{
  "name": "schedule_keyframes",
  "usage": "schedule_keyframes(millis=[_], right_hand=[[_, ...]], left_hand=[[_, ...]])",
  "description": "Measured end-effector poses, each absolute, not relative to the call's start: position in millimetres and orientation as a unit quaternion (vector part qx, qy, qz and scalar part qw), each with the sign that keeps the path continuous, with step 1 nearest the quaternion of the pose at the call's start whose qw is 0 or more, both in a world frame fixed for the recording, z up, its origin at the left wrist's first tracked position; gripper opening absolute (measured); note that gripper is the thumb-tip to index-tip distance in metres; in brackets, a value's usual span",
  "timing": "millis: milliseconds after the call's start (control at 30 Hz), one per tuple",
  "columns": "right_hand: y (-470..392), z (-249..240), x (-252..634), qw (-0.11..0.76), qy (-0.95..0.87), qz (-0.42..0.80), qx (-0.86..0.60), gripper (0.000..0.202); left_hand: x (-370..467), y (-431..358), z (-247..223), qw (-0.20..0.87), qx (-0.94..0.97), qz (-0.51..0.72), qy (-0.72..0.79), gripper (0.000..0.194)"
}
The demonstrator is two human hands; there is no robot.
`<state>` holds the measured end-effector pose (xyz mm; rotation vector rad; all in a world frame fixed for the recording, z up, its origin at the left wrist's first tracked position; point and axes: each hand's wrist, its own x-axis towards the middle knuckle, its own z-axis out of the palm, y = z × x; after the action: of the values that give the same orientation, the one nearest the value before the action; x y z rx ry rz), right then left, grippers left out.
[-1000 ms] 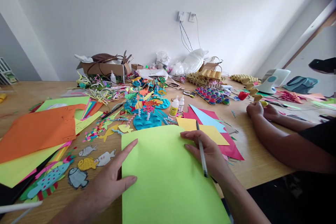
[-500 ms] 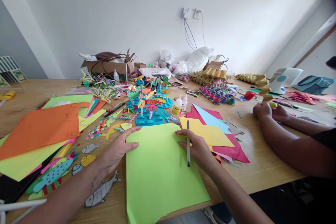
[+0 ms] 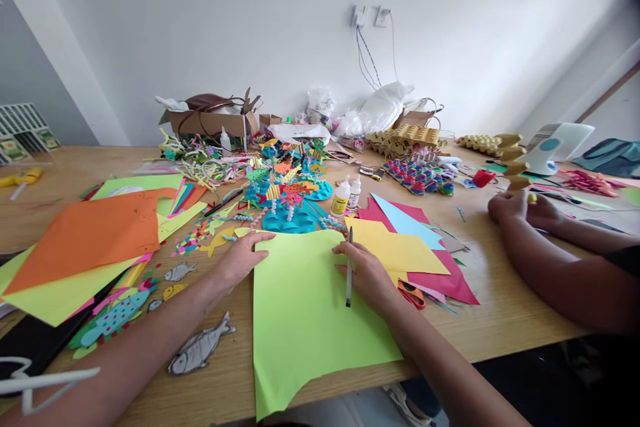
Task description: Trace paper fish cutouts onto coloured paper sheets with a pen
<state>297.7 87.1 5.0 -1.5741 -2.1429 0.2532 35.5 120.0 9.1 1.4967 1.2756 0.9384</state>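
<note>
A large light-green sheet (image 3: 310, 307) lies at the table's front edge, its lower edge cut unevenly. At its upper left corner rests my left hand (image 3: 245, 257), thumb and fingers apart, touching the paper. My right hand (image 3: 365, 273) is over the sheet's upper right side, with a pen (image 3: 349, 273) held between its fingers, dark end pointing down. Left of the sheet lies a grey paper fish (image 3: 200, 350). Beyond its top edge stands a blue base (image 3: 287, 219) with colourful paper fish on it.
Glue bottles (image 3: 341, 197) stand behind a yellow sheet (image 3: 400, 247) and a red sheet (image 3: 455, 280). An orange sheet (image 3: 90, 237) lies left. Another person's hands (image 3: 520, 210) hold an egg-carton strip at right. White hanger-like bars (image 3: 50, 380) cross the lower left.
The view has shifted slightly, and the green sheet's lower part has swung a little, showing more of its cut edge. Both hands stay at its sides; the pen remains in my right hand.
</note>
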Motion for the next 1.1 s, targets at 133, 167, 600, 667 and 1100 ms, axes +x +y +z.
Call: schedule_keyframes(millis=[133, 167, 600, 667, 1100], right_hand=[[82.6, 2.2, 295.0, 0.206, -0.809, 0.033, -0.55, 0.022], [80.8, 1.7, 294.9, 0.203, -0.816, 0.024, -0.54, 0.021], [16.8, 13.2, 286.6, 0.162, -0.85, 0.087, -0.494, 0.019], [7.7, 12.1, 280.7, 0.154, -0.853, 0.104, -0.488, 0.019], [-8.8, -13.1, 251.3, 0.258, -0.84, 0.141, -0.456, 0.023]], left_hand=[[25.8, 122.0, 26.4, 0.363, 0.67, 0.378, 0.526, 0.029], [19.6, 120.2, 34.0, 0.338, 0.681, 0.38, 0.526, 0.028], [-55.9, 31.0, 44.4, 0.217, 0.82, 0.023, 0.529, 0.036], [-56.2, 17.7, 36.0, 0.223, 0.818, 0.001, 0.531, 0.044], [-46.3, 7.6, 23.8, 0.191, 0.815, 0.033, 0.546, 0.041]])
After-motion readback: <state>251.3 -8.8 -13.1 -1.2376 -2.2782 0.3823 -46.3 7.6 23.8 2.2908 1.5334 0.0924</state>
